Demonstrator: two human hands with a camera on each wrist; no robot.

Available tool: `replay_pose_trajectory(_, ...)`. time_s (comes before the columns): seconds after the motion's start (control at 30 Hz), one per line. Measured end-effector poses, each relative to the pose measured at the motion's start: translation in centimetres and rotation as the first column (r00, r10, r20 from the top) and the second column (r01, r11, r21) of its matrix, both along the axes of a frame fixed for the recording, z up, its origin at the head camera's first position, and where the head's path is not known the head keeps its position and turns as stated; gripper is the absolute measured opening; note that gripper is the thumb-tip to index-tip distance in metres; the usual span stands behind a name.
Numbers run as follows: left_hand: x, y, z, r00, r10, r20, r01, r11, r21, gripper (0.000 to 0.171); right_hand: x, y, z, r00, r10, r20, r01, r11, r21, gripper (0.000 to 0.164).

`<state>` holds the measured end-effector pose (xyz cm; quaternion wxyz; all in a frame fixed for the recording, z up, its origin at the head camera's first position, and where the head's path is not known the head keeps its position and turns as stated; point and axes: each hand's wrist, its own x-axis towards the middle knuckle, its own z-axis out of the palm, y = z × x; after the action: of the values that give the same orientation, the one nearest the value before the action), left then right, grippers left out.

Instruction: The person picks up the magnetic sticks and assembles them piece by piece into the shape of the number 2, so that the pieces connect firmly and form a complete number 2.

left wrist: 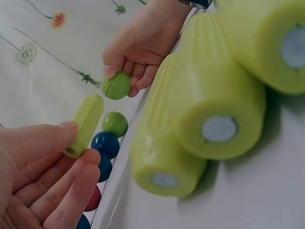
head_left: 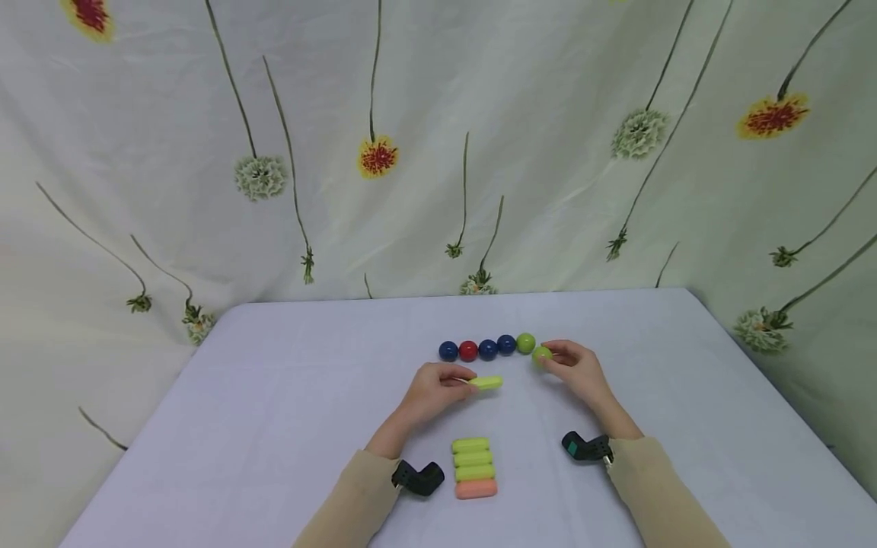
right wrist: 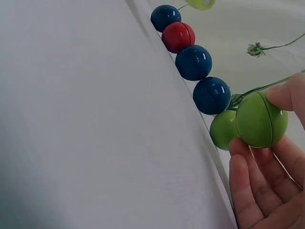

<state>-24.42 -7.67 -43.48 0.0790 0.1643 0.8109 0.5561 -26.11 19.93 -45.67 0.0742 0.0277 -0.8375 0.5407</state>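
My left hand [head_left: 438,392] pinches a short yellow-green ribbed stick [head_left: 488,382] between thumb and fingers, off the table. In the left wrist view a small dark disc shows in the near end of that stick [left wrist: 86,125]. My right hand [head_left: 575,369] holds a green ball [right wrist: 261,119] with a seam round it, thumb on one side and fingers beneath. Beside it stands a row on the table: a second green ball [head_left: 525,342], two blue balls [head_left: 506,344] side by side, a red ball [head_left: 468,351] and another blue ball [head_left: 448,351] at the left end.
Nearer the person, several yellow-green sticks [head_left: 473,459] lie stacked side by side with an orange stick [head_left: 476,489] closest. Grey discs show in their ends in the left wrist view. A white cloth covers the table [head_left: 274,426]; a flowered curtain [head_left: 425,228] hangs behind.
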Motion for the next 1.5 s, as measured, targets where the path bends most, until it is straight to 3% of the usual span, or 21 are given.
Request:
replay_pose_trajectory(0.37,-0.7,1.3,-0.2,1.000,0.003,0.028,-0.004,0.999,0.036,0.022,0.4,-0.3,0.3,0.988,0.155,-0.004,-0.155,0.988,-0.030,0.033)
replay_pose_trajectory(0.57,-0.6,1.6,-0.4,0.998,0.010,0.062,-0.014,0.998,0.060,0.023,2.0,-1.3,2.6,0.970,0.242,-0.005,-0.242,0.970,-0.024,0.028)
replay_pose_trajectory(0.7,-0.6,1.4,-0.5,0.996,0.007,0.086,-0.013,0.997,0.079,0.023,2.6,-1.8,3.5,0.967,0.253,0.019,-0.253,0.967,-0.003,0.027)
replay_pose_trajectory(0.83,-0.7,1.5,-1.0,0.995,0.007,0.098,-0.016,0.996,0.091,0.023,2.3,-1.7,3.1,0.960,0.280,0.017,-0.280,0.960,-0.017,0.028)
replay_pose_trajectory(1.07,-0.7,1.7,-1.8,0.997,0.006,0.076,-0.015,0.993,0.117,0.027,0.6,-0.7,0.7,0.926,0.377,0.009,-0.376,0.925,-0.050,0.036)
replay_pose_trajectory(1.33,1.5,1.7,1.5,0.998,0.004,0.058,-0.010,0.996,0.091,0.026,1.5,-1.1,1.9,0.923,0.384,0.023,-0.384,0.923,-0.022,0.033)
replay_pose_trajectory(1.5,1.6,1.8,1.6,0.998,0.011,0.065,-0.017,0.995,0.097,0.025,0.7,-0.7,0.4,0.919,0.393,0.025,-0.393,0.919,-0.033,0.035)
